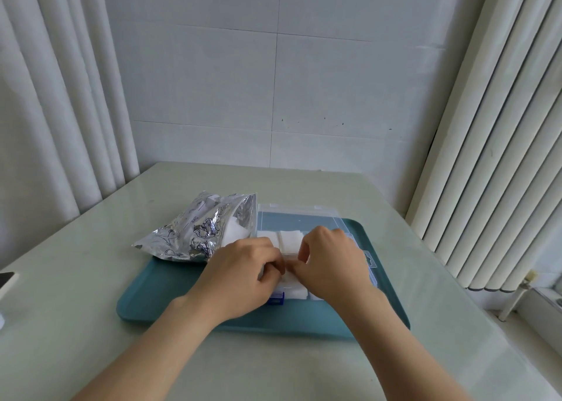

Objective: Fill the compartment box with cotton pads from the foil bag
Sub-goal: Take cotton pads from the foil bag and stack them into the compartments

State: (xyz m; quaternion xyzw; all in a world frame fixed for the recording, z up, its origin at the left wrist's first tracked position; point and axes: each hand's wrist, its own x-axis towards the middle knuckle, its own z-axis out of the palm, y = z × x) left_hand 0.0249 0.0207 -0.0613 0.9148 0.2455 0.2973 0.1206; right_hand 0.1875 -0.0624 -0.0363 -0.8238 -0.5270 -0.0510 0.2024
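teal tray point(170, 291), silver foil bag point(188, 233)

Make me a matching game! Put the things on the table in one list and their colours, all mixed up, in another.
Things:
1. foil bag
2. tray
3. compartment box
4. cotton pads

Colours:
A. white
B. see-through
C. shiny silver
D. teal

Right pairs: 1-C, 2-D, 3-B, 4-A
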